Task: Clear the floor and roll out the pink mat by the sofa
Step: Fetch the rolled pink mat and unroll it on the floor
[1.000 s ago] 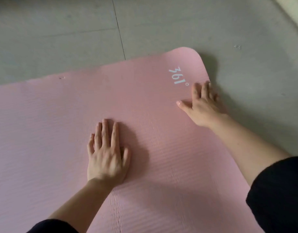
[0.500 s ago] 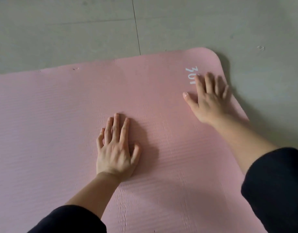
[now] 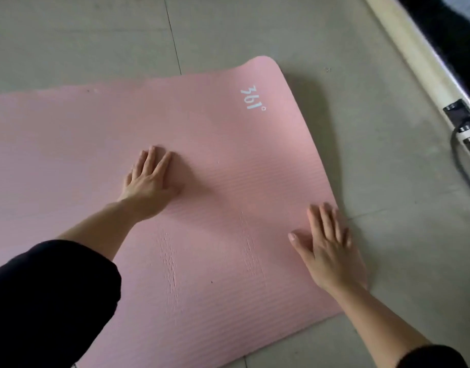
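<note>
The pink mat [image 3: 228, 144] lies unrolled and flat on the grey floor, with white "361°" print near its far right corner. That corner curls up a little. My left hand [image 3: 148, 181] rests palm down on the middle of the mat, fingers together. My right hand [image 3: 329, 251] presses flat at the mat's right edge, its fingers reaching over onto the floor. Neither hand holds anything. Black sleeves cover both forearms.
Grey tiled floor [image 3: 387, 155] surrounds the mat. A cream strip [image 3: 414, 49] runs diagonally along the upper right, with a black fitting and a dark cable [image 3: 462, 160] on it. Dark fabric fills the top right corner.
My right hand slid from the corner by the print back along the right edge toward me. My left hand stays flat on the mat. The view shifted, showing the strip at right.
</note>
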Tool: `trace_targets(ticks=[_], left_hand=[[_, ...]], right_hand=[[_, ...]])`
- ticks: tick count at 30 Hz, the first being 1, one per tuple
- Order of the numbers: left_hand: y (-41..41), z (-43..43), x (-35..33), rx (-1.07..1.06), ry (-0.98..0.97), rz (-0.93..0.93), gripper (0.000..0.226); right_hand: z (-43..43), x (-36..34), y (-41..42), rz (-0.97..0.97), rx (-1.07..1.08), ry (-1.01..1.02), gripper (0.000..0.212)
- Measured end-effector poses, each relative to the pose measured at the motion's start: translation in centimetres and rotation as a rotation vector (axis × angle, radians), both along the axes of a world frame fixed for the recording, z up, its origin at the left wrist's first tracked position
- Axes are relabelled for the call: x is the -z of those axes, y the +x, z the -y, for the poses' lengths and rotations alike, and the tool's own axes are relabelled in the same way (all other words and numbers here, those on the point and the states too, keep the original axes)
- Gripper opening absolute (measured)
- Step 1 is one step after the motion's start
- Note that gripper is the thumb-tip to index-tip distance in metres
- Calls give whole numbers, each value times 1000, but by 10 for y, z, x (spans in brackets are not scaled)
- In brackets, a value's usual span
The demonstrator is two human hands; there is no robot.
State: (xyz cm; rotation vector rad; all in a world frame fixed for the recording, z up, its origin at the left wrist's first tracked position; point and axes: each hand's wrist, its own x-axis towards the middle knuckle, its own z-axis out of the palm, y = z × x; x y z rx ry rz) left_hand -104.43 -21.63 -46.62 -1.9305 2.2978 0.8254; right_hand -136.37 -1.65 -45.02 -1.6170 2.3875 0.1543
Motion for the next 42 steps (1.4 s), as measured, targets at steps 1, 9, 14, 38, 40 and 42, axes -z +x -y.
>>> trace_targets(ticks=[1, 9, 14, 38, 40, 42], left_hand=[[2, -2, -5, 32, 24, 15, 77], [53, -52, -57, 250, 148, 101, 72], [139, -90, -74, 144, 61, 91, 71], [424, -332, -64, -197, 287, 493, 106], [423, -334, -66, -169, 250, 542, 100], [422, -335, -67, -131, 217, 578, 92]], right_hand=[[-6, -1, 3, 14, 73, 11, 83], [21, -31, 75, 135, 299, -3, 56], [27, -42, 187, 248, -85, -53, 63], [-63, -39, 484, -120, -1227, 297, 109], [-67, -41, 489, -156, -1232, 314, 106], [-70, -44, 497, -176, -1225, 348, 97]])
